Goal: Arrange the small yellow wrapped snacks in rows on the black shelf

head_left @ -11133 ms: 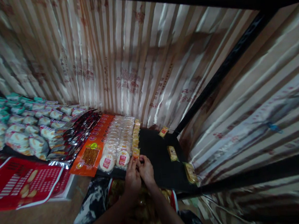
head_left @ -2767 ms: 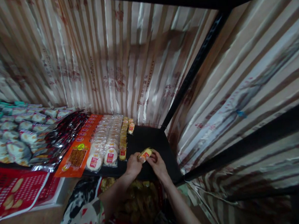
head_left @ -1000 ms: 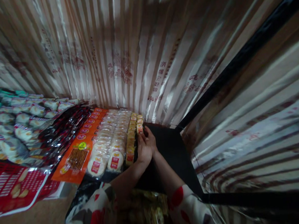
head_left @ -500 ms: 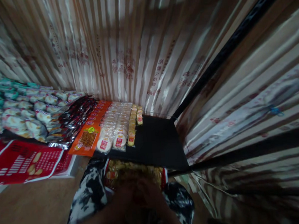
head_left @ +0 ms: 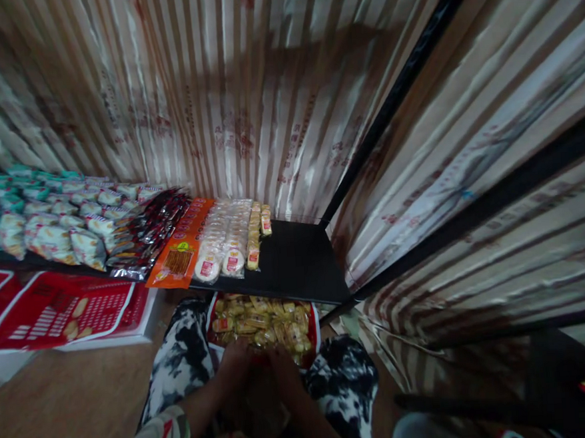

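Note:
Between my knees stands a red and white box (head_left: 314, 324) filled with yellow-wrapped snack packs (head_left: 274, 323). My left hand (head_left: 236, 360) is at the near side of this box, close to the packs. Beside it, a little to the right, my right hand (head_left: 281, 366) reaches to the same near edge. The two hands are near each other, with something dark red between them. Dim light and the angle hide the fingers, so I cannot make out whether either hand grips the box or a pack.
Beyond the box is a black shelf (head_left: 300, 258) bearing rows of yellow packs (head_left: 254, 242), round white crackers (head_left: 232, 260), an orange bag (head_left: 177, 254) and several white snack bags (head_left: 53, 229). Red printed cartons (head_left: 79, 314) stand at the left. A black post (head_left: 376, 126) rises at the right.
My view has shifted slightly and grown sharper. The hands remain at the near side of the box, and more of the yellow packs now shows beyond them.

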Tool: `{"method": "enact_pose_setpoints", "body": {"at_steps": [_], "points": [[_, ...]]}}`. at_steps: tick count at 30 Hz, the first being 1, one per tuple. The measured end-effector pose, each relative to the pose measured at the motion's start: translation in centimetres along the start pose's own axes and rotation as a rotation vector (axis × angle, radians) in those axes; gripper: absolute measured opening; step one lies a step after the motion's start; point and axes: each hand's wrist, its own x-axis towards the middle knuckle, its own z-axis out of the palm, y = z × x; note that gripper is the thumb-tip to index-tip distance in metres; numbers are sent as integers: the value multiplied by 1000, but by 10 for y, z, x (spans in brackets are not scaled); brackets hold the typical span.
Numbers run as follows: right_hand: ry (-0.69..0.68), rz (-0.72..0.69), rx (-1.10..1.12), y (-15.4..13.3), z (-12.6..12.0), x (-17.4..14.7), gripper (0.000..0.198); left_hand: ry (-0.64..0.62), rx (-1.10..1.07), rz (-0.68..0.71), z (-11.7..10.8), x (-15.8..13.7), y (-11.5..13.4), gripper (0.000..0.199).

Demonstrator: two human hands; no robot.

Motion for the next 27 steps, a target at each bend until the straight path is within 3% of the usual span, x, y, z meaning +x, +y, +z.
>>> {"method": "enact_pose_setpoints", "body": {"at_steps": [8, 15, 20, 27], "points": [[-86, -45, 44, 6, -6, -3, 33, -25, 68, 72, -6, -2, 4, 25], [-174, -99, -5, 15, -28, -1, 37, -45, 56, 109, -1, 0, 18, 24], [-235, -123, -49, 10, -36, 5, 37, -86, 16, 73, -2, -1, 26, 30], [-259, -164, -160, 0, -30, 12, 39, 0, -88, 66, 8, -10, 19, 35]]}}
